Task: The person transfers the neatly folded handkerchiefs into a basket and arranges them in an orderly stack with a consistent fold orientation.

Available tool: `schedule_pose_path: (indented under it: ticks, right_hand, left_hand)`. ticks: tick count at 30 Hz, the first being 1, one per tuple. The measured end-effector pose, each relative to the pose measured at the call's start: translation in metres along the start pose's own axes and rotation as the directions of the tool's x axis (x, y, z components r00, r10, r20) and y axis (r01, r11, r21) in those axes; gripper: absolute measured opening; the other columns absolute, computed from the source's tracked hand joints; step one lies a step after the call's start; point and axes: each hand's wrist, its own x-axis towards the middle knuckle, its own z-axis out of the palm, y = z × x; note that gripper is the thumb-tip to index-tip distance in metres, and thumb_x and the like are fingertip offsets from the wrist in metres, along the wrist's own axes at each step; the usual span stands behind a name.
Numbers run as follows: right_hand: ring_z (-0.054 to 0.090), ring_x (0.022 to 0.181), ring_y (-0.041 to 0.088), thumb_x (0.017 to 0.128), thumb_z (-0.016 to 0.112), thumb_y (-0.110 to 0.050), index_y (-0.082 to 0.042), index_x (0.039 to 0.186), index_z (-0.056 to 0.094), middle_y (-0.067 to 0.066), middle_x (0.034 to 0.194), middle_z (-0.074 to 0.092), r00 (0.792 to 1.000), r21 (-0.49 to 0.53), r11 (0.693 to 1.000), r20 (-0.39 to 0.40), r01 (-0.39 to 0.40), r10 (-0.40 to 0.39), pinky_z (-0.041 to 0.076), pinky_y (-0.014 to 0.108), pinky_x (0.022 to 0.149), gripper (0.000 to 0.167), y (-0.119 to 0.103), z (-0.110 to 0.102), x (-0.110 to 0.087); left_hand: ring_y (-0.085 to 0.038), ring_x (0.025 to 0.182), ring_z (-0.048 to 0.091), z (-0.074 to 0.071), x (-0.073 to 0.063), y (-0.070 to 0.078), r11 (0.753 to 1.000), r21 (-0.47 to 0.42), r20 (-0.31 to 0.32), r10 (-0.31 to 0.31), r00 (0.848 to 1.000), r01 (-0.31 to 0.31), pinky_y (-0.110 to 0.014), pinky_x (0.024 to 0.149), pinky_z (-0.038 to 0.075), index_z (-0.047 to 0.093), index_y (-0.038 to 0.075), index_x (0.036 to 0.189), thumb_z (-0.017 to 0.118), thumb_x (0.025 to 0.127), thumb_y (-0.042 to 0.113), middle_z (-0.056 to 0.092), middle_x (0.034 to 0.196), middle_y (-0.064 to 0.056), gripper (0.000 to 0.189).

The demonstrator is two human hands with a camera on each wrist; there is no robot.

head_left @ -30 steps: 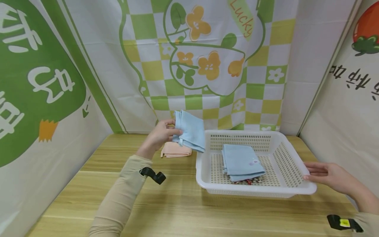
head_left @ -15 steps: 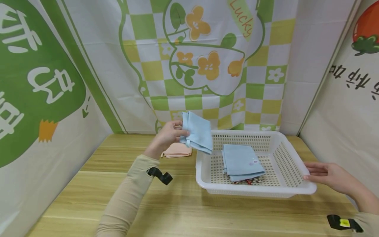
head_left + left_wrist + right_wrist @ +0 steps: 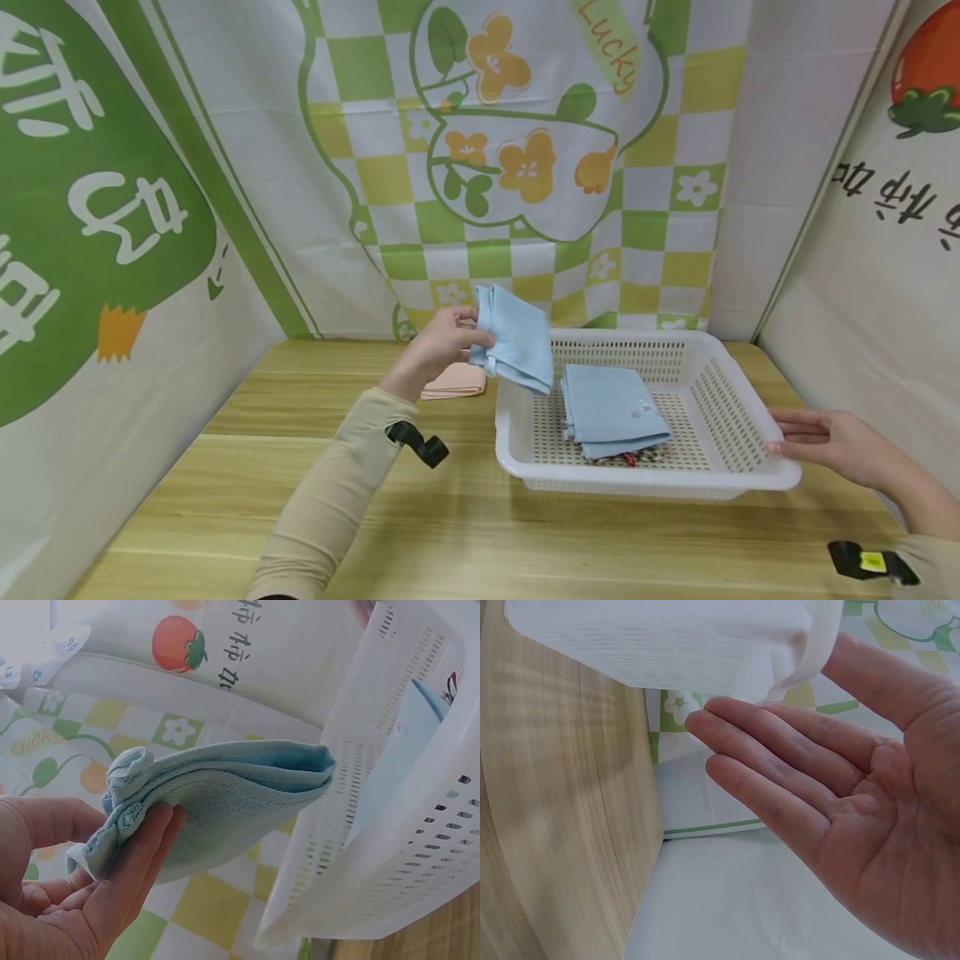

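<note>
My left hand (image 3: 438,346) pinches a folded light-blue towel (image 3: 519,337) by its left edge, thumb on one side and fingers on the other. The left wrist view shows its stacked layers (image 3: 225,802) from the side. The towel hangs over the left rim of a white perforated plastic basket (image 3: 645,479). Inside the basket lies another folded blue towel (image 3: 611,408) with a small purple mark, on top of something dark and red-patterned (image 3: 632,459), mostly hidden. At the basket's right end, my right hand (image 3: 840,446) touches the rim, its fingers straight.
A folded pink towel (image 3: 455,381) lies on the wooden table (image 3: 450,525) left of the basket, partly behind my left hand. Printed cloth walls stand close along the back (image 3: 360,283) and both sides of the table.
My left hand has moved right with the blue towel, bringing it over the basket's left rim. My right hand and the basket stay where they were.
</note>
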Motion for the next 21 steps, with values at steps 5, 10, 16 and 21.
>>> schedule_pose_path:
  ticks: [5,10,16,21]
  right_hand:
    - [0.056,0.084,-0.015,0.09,0.065,-0.027,0.016,0.131,0.044,0.03,0.117,0.061,1.0,-0.008,1.0,-0.002,0.006,-0.006,0.053,0.019,0.069,0.063,0.0,-0.001,0.0]
    - [0.056,0.085,-0.014,0.09,0.065,-0.027,0.016,0.131,0.044,0.03,0.117,0.061,1.0,-0.004,1.0,0.003,0.009,-0.009,0.053,0.019,0.069,0.063,0.0,-0.001,0.0]
    - [0.056,0.085,-0.014,0.09,0.065,-0.028,0.015,0.132,0.044,0.029,0.117,0.061,1.0,-0.009,1.0,0.003,0.004,-0.004,0.053,0.019,0.069,0.064,-0.001,-0.001,0.0]
    - [0.055,0.085,-0.015,0.09,0.066,-0.027,0.016,0.132,0.043,0.03,0.117,0.061,1.0,-0.004,1.0,-0.001,0.002,-0.002,0.053,0.019,0.07,0.064,0.0,-0.001,0.001]
  left_hand:
    - [-0.016,0.078,0.062,0.005,0.004,-0.001,1.0,0.005,0.01,-0.013,1.0,0.013,-0.031,0.072,0.056,0.055,-0.003,0.104,0.065,0.081,-0.004,0.057,0.097,-0.008,0.025]
    - [-0.015,0.078,0.062,0.007,0.008,-0.001,1.0,0.016,0.027,-0.021,0.999,0.021,-0.031,0.071,0.056,0.055,-0.003,0.106,0.064,0.082,-0.003,0.058,0.097,-0.007,0.026]
    - [-0.016,0.079,0.061,0.011,0.009,0.002,0.999,0.047,0.055,-0.025,0.998,0.022,-0.031,0.07,0.055,0.055,-0.002,0.105,0.063,0.084,-0.002,0.057,0.098,-0.007,0.023]
    - [-0.016,0.079,0.059,0.015,0.012,0.002,0.998,0.054,0.065,-0.039,0.997,0.036,-0.031,0.069,0.055,0.055,0.001,0.093,0.064,0.084,-0.002,0.055,0.094,-0.006,0.013]
